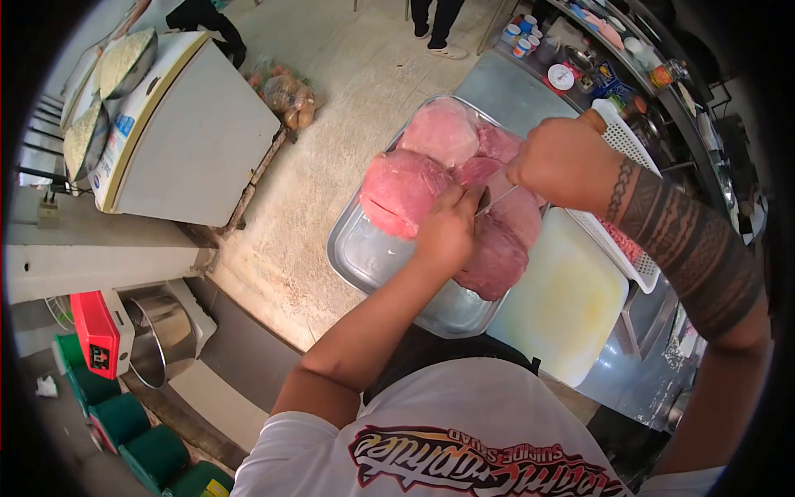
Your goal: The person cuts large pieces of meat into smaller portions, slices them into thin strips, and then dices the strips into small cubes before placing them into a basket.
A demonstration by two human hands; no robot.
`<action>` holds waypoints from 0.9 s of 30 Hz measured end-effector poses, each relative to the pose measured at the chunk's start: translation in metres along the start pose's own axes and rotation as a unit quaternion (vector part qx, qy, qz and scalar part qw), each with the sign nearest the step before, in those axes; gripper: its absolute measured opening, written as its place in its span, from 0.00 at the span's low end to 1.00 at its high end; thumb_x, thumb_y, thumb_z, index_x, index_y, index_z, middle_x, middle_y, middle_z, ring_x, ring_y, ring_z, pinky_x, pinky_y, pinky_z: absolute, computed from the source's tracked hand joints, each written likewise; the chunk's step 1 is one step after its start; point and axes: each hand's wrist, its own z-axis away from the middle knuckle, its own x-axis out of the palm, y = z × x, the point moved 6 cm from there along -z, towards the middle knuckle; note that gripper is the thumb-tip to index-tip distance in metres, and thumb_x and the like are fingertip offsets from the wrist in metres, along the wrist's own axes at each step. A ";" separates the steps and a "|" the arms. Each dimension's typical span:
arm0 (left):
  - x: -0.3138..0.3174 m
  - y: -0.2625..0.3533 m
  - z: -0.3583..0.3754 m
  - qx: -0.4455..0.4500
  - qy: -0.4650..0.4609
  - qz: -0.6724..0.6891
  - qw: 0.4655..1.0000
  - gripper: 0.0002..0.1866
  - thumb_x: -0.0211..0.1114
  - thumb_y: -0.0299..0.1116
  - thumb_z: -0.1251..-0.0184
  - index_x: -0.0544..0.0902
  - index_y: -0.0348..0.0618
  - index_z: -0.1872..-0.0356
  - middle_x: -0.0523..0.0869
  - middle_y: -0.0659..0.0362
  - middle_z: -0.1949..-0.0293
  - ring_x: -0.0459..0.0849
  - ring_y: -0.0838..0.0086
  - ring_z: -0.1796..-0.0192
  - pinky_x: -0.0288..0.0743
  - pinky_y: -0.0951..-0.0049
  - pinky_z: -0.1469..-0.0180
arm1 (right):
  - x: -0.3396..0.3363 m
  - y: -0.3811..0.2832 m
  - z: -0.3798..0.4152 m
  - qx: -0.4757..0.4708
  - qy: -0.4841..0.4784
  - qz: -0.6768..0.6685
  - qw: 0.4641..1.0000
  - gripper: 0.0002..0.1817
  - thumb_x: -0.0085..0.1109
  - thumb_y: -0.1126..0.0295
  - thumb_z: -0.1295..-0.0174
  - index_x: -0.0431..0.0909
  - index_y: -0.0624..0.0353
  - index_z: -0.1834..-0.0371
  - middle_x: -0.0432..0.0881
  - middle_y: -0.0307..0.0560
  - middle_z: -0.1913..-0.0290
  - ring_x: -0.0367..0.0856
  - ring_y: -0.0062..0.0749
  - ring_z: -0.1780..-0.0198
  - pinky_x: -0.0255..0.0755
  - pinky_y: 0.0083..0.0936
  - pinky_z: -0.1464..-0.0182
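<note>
Several large pieces of raw pink meat (402, 186) are heaped in a metal tray (352, 257) in front of me. My left hand (451, 228) presses onto the meat near the middle of the heap, its fingers bent and gripping the flesh. In my right hand (563, 161) is a knife (503, 199), held in a closed fist. The knife's wooden-looking handle end pokes out above the fist, and its thin blade points left, towards my left fingertips. The blade's tip is hidden among the meat and fingers. A darker red piece (497, 261) lies just below my left hand.
Right of the tray lies a whitish cutting board (571, 290) on the metal table. Beyond it stands a white perforated basket (648, 277) with meat inside. A round scale (561, 77) sits among shelf items. A person's legs (440, 25) and a chest freezer (195, 132) are farther off.
</note>
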 end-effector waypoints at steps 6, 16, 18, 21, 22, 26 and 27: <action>0.018 0.018 0.030 0.112 0.007 -0.075 0.991 0.28 0.68 0.30 0.36 0.80 0.36 0.33 0.83 0.48 0.46 0.83 0.50 0.45 0.80 0.52 0.41 | 0.033 -0.067 0.061 0.128 0.068 -0.047 0.988 0.22 0.61 0.67 0.39 0.87 0.54 0.41 0.85 0.46 0.64 0.87 0.41 0.60 0.80 0.41 0.58; 0.044 0.027 0.051 0.167 -0.134 -0.174 0.961 0.31 0.74 0.35 0.38 0.81 0.39 0.32 0.82 0.50 0.40 0.82 0.52 0.42 0.76 0.55 0.35 | 0.136 -0.138 0.107 0.315 0.094 -0.144 0.933 0.37 0.59 0.72 0.37 0.73 0.47 0.20 0.84 0.45 0.61 0.86 0.42 0.58 0.79 0.41 0.52; 0.033 0.033 0.049 0.137 -0.168 -0.132 0.967 0.33 0.76 0.36 0.39 0.81 0.40 0.31 0.82 0.49 0.38 0.81 0.50 0.38 0.76 0.56 0.32 | 0.136 -0.139 0.108 0.315 0.101 -0.144 0.932 0.37 0.59 0.72 0.37 0.73 0.47 0.20 0.84 0.45 0.61 0.86 0.42 0.58 0.79 0.41 0.52; 0.007 0.024 0.050 0.160 -0.228 0.002 0.961 0.42 0.79 0.42 0.43 0.76 0.42 0.25 0.79 0.44 0.32 0.76 0.44 0.28 0.72 0.50 0.25 | 0.136 -0.137 0.109 0.313 0.107 -0.135 0.934 0.36 0.59 0.72 0.37 0.74 0.47 0.21 0.85 0.45 0.61 0.86 0.41 0.59 0.79 0.41 0.52; -0.009 0.019 0.047 0.173 -0.220 -0.013 0.960 0.43 0.79 0.42 0.43 0.75 0.44 0.24 0.75 0.43 0.28 0.72 0.42 0.25 0.68 0.48 0.23 | 0.136 -0.135 0.109 0.311 0.111 -0.128 0.935 0.35 0.59 0.71 0.37 0.75 0.47 0.21 0.85 0.44 0.61 0.86 0.41 0.59 0.79 0.41 0.52; -0.073 -0.020 0.044 0.165 -0.226 -0.181 0.943 0.51 0.79 0.35 0.47 0.68 0.51 0.18 0.61 0.39 0.17 0.58 0.37 0.15 0.52 0.35 0.16 | 0.140 -0.132 0.109 0.313 0.106 -0.129 0.935 0.34 0.59 0.71 0.37 0.76 0.47 0.22 0.85 0.44 0.62 0.86 0.41 0.59 0.79 0.41 0.51; -0.081 -0.035 0.043 0.144 -0.235 -0.246 0.929 0.53 0.79 0.32 0.49 0.66 0.52 0.16 0.57 0.39 0.15 0.55 0.36 0.14 0.48 0.32 0.16 | 0.141 -0.132 0.109 0.311 0.117 -0.128 0.934 0.34 0.59 0.71 0.37 0.76 0.47 0.23 0.85 0.44 0.62 0.86 0.41 0.59 0.78 0.41 0.51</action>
